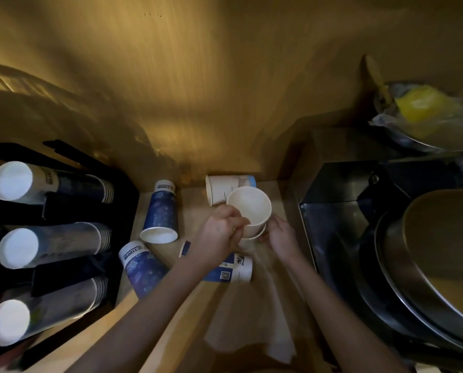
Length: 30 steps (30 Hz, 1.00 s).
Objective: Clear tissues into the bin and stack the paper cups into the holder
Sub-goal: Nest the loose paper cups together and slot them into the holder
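Both hands hold a white paper cup (pixel 249 208) upright over the wooden counter, mouth toward me. My left hand (pixel 221 232) grips its left side; my right hand (pixel 281 238) holds its base, where a second cup rim seems nested. Loose cups lie around: a white one on its side (pixel 225 188) behind, a blue one (pixel 161 214) standing mouth down, another blue one (pixel 141 267) tipped over, and a blue-and-white one (pixel 235 270) under my left forearm. A white tissue (pixel 252 324) lies on the counter between my arms. The black cup holder (pixel 50 208) at left carries three cup stacks.
A metal bin with a dark opening (pixel 338 200) stands right of the counter. Large round metal lids or pans (pixel 426 265) lean at the far right, with a plastic bag holding something yellow (pixel 424 109) above them. A wooden wall backs the counter.
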### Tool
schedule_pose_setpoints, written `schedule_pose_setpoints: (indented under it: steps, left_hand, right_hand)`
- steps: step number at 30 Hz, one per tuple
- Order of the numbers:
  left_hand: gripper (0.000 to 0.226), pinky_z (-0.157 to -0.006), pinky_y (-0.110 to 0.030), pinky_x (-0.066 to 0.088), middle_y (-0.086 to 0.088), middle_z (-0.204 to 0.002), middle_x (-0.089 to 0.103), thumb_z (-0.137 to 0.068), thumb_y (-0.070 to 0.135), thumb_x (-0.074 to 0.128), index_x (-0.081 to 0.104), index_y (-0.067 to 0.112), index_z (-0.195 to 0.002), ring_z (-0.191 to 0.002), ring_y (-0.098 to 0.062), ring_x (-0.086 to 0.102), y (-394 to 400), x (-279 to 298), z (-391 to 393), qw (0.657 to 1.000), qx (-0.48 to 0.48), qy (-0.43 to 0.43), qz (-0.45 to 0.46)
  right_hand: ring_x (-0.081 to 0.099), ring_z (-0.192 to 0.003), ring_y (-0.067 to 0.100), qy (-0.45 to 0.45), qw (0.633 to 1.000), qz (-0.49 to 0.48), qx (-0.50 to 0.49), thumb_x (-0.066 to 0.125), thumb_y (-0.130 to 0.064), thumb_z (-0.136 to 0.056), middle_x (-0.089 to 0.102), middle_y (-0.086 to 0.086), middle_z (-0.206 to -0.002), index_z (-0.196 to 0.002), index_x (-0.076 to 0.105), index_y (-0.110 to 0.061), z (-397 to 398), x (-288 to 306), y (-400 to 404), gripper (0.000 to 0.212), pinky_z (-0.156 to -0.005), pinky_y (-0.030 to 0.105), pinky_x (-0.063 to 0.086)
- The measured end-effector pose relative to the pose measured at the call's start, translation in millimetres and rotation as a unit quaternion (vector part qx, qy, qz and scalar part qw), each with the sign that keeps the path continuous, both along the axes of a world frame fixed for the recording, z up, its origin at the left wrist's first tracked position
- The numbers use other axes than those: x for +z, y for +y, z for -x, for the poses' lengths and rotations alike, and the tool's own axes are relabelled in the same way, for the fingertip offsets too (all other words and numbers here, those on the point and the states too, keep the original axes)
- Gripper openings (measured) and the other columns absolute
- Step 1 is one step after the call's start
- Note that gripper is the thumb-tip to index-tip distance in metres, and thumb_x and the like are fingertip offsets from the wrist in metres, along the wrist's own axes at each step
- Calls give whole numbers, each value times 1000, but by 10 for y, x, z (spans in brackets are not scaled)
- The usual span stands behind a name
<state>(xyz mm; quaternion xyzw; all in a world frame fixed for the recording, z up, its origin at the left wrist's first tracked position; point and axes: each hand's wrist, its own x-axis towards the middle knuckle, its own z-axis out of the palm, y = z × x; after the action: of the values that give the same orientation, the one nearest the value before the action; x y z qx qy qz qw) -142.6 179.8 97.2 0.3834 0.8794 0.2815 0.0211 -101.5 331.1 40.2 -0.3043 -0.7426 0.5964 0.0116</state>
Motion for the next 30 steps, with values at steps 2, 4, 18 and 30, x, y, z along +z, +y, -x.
schedule_pose_setpoints:
  steps: [2, 4, 18, 30]
  left_hand:
    - [23, -88, -39, 54, -17, -107, 64, -73, 22, 59, 73, 7, -82, -108, -32, 60, 21, -153, 16, 999, 1, -35, 5]
    - [25, -108, -38, 34, -20, -132, 49, -69, 24, 71, 73, 7, -86, -132, -33, 38, 33, -280, 50, 997, 18, -71, -5]
    - [105, -105, -32, 32, -4, -147, 31, -61, 39, 81, 17, 18, -142, -131, -15, 32, 159, -537, 263, 971, 130, -196, -49]
    - [101, -95, -5, 19, -7, -141, 40, -57, 29, 85, 27, 14, -138, -117, 7, 25, 102, -609, 320, 973, 107, -195, -58]
  right_hand:
    - [62, -91, 27, 3, 999, 23, -30, 37, -20, -96, 64, 3, -88, -84, 61, -27, 31, -34, -2, 28, -82, 44, 52]
    - [64, -87, 28, 3, 999, 33, -43, 37, -21, -97, 64, -1, -83, -79, 60, -30, 54, -54, 14, 30, -78, 42, 54]
    - [42, -128, 33, 12, 905, -366, 215, 46, -4, -87, 48, 15, -139, -132, 44, -10, 1137, -180, 393, 45, -104, 39, 35]
    - [24, -137, 28, -109, 824, -411, 374, 50, -29, -89, 27, 10, -151, -144, 16, -15, 1442, -406, 247, 66, -111, 38, 19]
